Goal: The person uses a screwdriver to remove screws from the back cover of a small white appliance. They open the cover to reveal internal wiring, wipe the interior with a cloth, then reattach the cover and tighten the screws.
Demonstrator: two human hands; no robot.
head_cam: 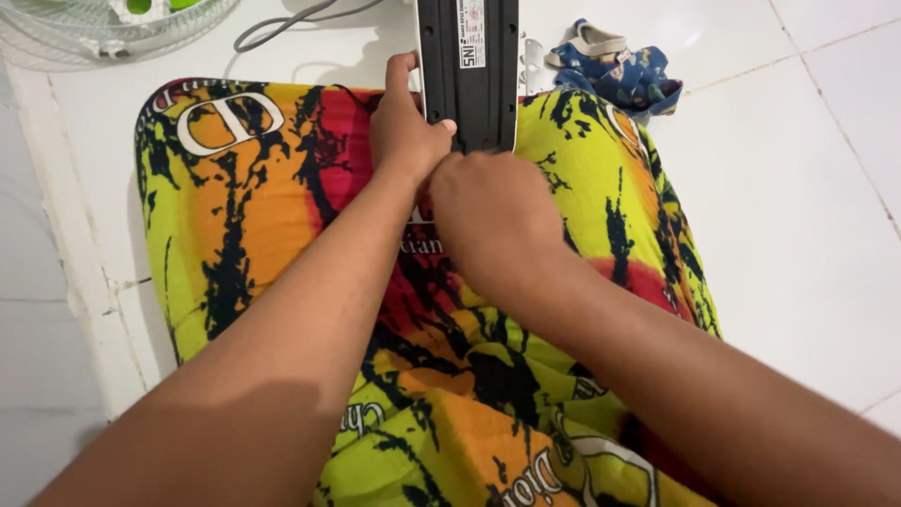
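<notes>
A long black flat device [469, 70] with a white label lies lengthwise across my lap, its near end between my hands. My left hand [404, 127] grips its left edge, thumb on top of the near end. My right hand [493, 221] is closed at the near end, fingers curled under and hidden, so what it pinches cannot be seen. Both rest over a bright yellow, orange and red patterned cloth [253, 216] that covers my legs.
White floor tiles [798, 216] lie all around. A white fan grille [103, 28] sits at the top left, with a grey cable [282, 23] beside it. A small blue patterned sandal [619, 70] lies at the top right, next to a small metal piece [533, 58].
</notes>
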